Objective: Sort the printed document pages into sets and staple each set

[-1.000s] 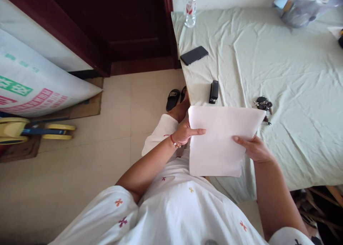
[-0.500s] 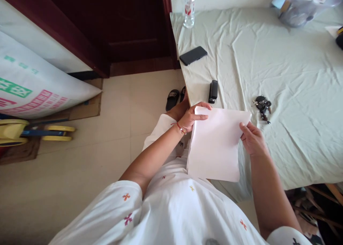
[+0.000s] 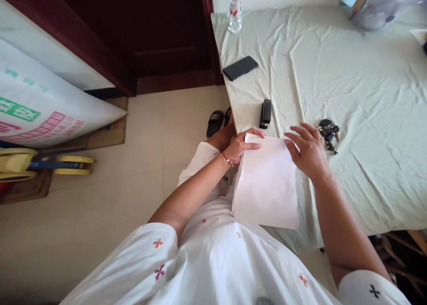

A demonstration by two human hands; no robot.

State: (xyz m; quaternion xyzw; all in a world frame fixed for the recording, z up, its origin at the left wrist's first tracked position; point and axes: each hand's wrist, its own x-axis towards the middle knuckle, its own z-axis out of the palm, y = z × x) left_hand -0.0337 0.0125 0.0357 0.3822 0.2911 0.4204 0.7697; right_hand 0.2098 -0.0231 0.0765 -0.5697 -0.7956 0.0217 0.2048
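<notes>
A white sheet of paper lies at the near left corner of the cloth-covered table, its lower part hanging over the edge toward my lap. My left hand pinches the paper's top left corner. My right hand hovers over the top right corner with fingers spread, holding nothing. A black stapler lies just beyond the paper. A bunch of keys sits right of my right hand.
A black phone and a clear plastic bottle lie along the table's left edge. A plastic container stands at the far right. Black sandals sit on the tiled floor; a printed sack and a yellow toy are at left.
The paper went from held up in both hands to resting on the table corner. My left hand shifted to its top left corner; my right hand let go and opened above it.
</notes>
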